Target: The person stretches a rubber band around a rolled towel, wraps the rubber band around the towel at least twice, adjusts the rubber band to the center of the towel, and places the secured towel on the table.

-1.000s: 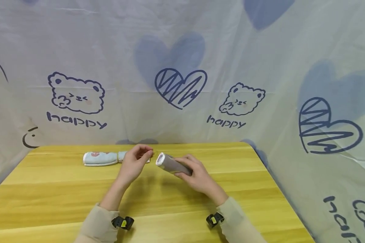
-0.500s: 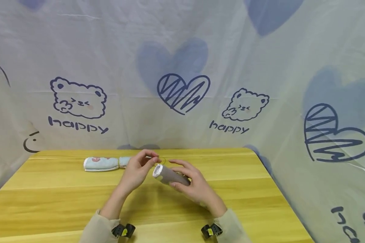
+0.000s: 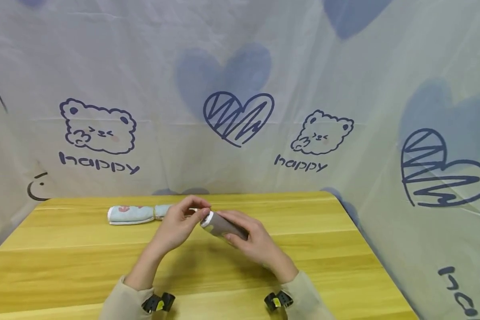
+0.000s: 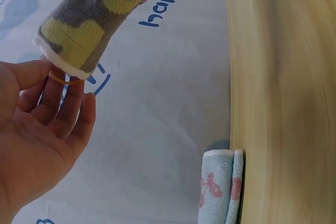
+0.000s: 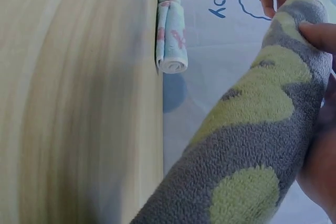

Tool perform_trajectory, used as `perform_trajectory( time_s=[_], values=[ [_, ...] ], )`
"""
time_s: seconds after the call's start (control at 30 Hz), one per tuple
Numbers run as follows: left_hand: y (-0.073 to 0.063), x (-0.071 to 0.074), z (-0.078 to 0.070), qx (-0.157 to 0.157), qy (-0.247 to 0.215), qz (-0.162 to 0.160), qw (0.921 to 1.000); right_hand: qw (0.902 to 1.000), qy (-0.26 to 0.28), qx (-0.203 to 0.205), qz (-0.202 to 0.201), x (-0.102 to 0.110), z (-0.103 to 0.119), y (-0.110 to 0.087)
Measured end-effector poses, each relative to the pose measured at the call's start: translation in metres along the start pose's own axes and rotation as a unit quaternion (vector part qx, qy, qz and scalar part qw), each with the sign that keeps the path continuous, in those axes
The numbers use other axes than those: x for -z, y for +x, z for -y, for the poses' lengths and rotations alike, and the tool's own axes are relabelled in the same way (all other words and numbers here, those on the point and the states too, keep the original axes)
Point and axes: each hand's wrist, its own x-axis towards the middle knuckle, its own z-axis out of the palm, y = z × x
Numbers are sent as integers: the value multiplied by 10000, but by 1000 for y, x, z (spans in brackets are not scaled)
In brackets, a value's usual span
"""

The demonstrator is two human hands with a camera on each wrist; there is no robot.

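Head view: up it comes between the pair, the grey-and-green towel roll (image 3: 224,226), held clear of the counter (image 3: 316,249), left hand (image 3: 176,227) at one end, right hand (image 3: 260,241) at the other.
Right grip: fingers wrapped along the roll, forefinger on top, thumb on the near side, a firm hold by the look of it.
Roll's long axis: on the slant, back end running down into the right palm, white-edged end tipped up and left, pointing straight at the left fingers.
Rubber band (image 4: 67,83): there it is in the left wrist view, a thin orange curve at that white edge; whether it circles the towel, cannot tell.
Left fingers: bent, thumb and forefinger pinching the band, other fingers loosely curled beside it; the thumb's tip slips out of sight at the rim.
Nearer hand to the white edge: the left, right up against it; the right sits farther along the barrel.
Band to roll end: everything hinges here, I'd judge; the towel lies just to the right of the left fingers, so the loop's opening must face along that slant.
Blue towel roll (image 3: 132,215): beyond, flat on the counter, lying side to side, second band (image 3: 156,212) round its waist, partly behind the left hand.
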Motion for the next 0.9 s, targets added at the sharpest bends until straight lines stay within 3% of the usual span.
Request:
perform_trajectory(
  time_s=[0.1, 0.27, 0.4, 0.63, 0.77, 0.9],
  values=[
    [0, -1, -1, -187, 241, -154, 9994, 9998, -68, 11, -176, -1, -1, 0],
    [1, -3, -2, -590, 463, -264, 9968, 9951, -450, 439, -769, -2, -7, 2],
    [2, -8, -5, -1145, 479, -167, 9921, 9882, -662, 662, -1212, 1, -9, 3],
    [3, -16, -12, -2334, 382, -24, 9716, 9834, -784, 694, -1484, 6, -5, 5],
    [4, -22, -15, -2650, 297, -287, 9634, 9817, -761, 528, -1661, 7, -2, 5],
    [5, -29, -16, -2976, 269, -429, 9533, 9739, -812, 347, -2092, 9, 1, 5]
  ],
)
